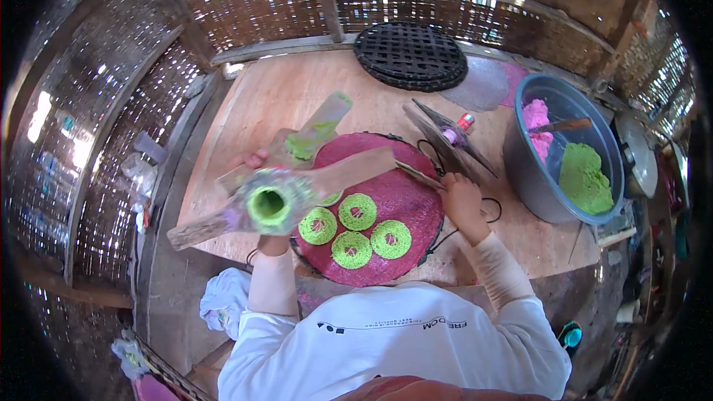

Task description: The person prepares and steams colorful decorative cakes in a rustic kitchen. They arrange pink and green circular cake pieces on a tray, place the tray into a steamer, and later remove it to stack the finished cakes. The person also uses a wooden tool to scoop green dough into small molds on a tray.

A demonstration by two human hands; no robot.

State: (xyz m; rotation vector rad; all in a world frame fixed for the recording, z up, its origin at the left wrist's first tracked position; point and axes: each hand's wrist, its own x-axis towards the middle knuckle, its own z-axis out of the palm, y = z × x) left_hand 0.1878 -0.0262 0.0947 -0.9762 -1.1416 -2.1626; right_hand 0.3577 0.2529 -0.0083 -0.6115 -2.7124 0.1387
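Note:
My left hand is mostly hidden behind a wooden press, a hollow cylinder with green dough smeared inside and two wooden handles. Its fingers curl on the press's far side. A clear plunger smeared with green dough sits just beyond. My right hand closes on the end of a narrow flat stick at the right rim of a round magenta tray. Several green lacy dough rings lie on the tray, one partly covered by the press.
The wooden table bears a stack of black woven trays at the back. Dark wooden boards with a red-capped item stand right of the magenta tray. At right, a grey tub holds pink dough, green dough and a wooden paddle.

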